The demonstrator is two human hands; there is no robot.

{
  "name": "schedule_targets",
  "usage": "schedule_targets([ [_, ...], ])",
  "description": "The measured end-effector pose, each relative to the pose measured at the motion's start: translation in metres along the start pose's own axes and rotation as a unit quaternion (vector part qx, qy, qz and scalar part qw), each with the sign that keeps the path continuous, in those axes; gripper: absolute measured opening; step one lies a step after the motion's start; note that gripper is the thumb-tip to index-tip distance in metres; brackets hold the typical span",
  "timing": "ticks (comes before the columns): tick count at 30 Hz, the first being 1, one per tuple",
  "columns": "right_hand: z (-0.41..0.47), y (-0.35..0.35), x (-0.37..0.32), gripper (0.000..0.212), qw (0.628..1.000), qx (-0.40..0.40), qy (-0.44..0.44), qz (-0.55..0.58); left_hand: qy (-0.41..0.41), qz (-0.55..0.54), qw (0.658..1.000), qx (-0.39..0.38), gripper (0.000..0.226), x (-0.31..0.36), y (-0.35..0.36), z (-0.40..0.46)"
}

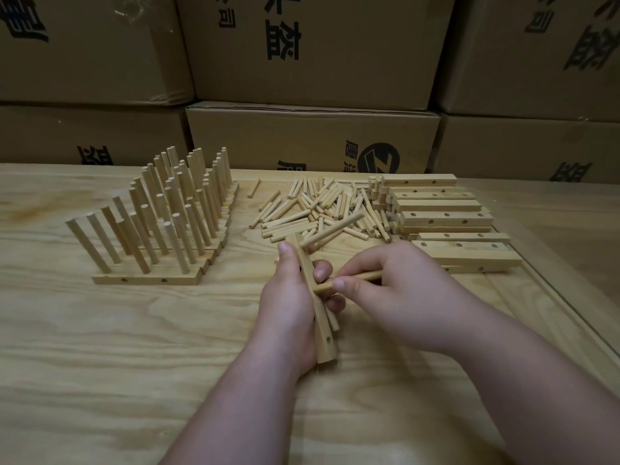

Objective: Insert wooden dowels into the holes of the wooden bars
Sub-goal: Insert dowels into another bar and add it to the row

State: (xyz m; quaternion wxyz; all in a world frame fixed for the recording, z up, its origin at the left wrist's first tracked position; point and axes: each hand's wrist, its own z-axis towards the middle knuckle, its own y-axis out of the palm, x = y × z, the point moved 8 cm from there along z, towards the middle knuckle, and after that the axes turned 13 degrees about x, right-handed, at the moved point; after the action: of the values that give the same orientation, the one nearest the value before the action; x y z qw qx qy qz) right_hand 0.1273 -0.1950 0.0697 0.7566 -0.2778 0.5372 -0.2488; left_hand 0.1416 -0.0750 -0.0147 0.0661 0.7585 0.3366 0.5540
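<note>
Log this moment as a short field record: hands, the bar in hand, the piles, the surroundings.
left hand: grips a wooden bar held off the table, one dowel already standing in its far end
right hand: pinches a second dowel, tip at the bar's middle
finished bars: left, dowels upright
loose dowels: heap, centre back
empty bars: stacked right
table: pale wood
background: cardboard boxes

2 bare forearms, no sleeves, no jewellery.
</note>
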Motion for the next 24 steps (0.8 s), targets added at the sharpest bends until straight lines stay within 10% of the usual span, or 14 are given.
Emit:
schedule_targets([
  [24, 0.001, -0.018, 0.006, 0.005, 0.998, -0.04, 0.018, -0.037, 0.051, 0.056, 0.996, -0.048, 0.048, 0.001, 0.013, -0.009],
])
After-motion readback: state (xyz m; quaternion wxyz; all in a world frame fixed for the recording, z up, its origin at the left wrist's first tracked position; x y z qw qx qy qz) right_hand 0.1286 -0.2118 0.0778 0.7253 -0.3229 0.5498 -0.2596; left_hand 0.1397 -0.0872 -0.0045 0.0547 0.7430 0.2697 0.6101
